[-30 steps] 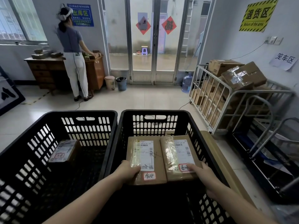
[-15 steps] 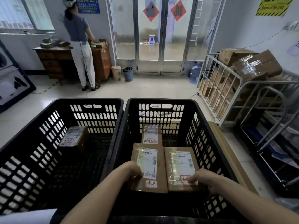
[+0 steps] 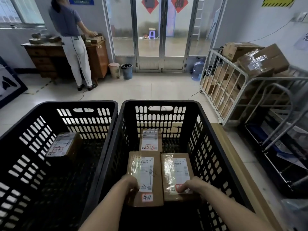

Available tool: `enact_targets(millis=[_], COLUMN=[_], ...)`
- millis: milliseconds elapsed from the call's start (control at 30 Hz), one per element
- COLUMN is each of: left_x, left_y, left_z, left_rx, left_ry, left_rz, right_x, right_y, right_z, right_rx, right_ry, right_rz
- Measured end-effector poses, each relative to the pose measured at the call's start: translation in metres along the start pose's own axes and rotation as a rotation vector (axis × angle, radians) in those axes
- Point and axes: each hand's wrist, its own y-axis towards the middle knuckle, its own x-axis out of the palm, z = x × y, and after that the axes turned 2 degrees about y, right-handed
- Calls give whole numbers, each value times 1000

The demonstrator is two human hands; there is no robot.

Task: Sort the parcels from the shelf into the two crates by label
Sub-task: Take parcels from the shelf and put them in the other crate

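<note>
1. Head view entry: we are lowering two parcels into the right crate [image 3: 216,130], both hands inside its walls.
2. Left hand [image 3: 129,184]: we are gripping the near edge of the left parcel [image 3: 145,177], fingers curled over its top, thumb side hidden. Its red-bordered sticker is staying uncovered, presumably so the label can be checked.
3. Right hand [image 3: 194,186]: we are clasping the right parcel [image 3: 176,174] the same way, fingertips partly covering its sticker.
4. The two parcels are sitting side by side, edges touching, label faces up (we judge this keeps the crate floor tidy for later ones).
5. A third parcel [image 3: 150,140] is lying just beyond them in the same crate.
6. Left crate [image 3: 83,104]: one parcel [image 3: 62,144] is resting inside, well apart, since it carries a different sticker.
7. Shelf: not in view.
</note>
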Motion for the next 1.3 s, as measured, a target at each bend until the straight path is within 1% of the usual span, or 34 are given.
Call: enact_targets(millis=[100, 233, 300, 367, 400, 433, 500, 533, 567, 600, 633, 700, 767, 933, 1300], left_x=[-1, -1, 2, 7, 8, 10, 11, 11, 11, 11, 11, 9, 7, 8, 9], left_y=[8, 7, 10, 5, 0, -7, -19, -23, -24, -26, -27, -29, -30, -28, -30], left_z=[2, 6, 7, 6, 6, 7, 6, 3, -1, -5, -8, -12, -12, -12, -13], left_rx=[5, -8, 53, 161, 226, 284, 367, 398, 420, 438, 447, 457, 468, 472, 500], left_ry=[15, -4, 64, 248, 353, 469, 708, 812, 887, 941, 975, 995, 989, 1012, 1102], left_rz=[-30, 21, 122, 244, 283, 296, 245, 214, 188, 168, 154, 150, 145, 153, 251], right_x=[-1, -2, -1, 3, 5, 8, 16, 18, 19, 18, 16, 12, 9, 12, 14], right_y=[11, 17, 22, 25, 24, 20, 10, 6, 5, 4, 5, 6, 8, 12, -1], right_z=[-1, -2, 2, 3, 4, 4, 3, 3, 3, 3, 3, 2, 2, 5, -1], right_rx=[18, 15, 11, -39, -90, -155, -342, -454, -557, -623, -652, -635, -619, -620, -565], right_ry=[-47, -116, -132, -193, -302, -469, -859, -1012, -1108, -1167, -1193, -1216, -1225, -1219, -1237], right_rz=[-21, -11, 23, 115, 184, 247, 332, 341, 327, 299, 264, 188, 147, 158, 131])
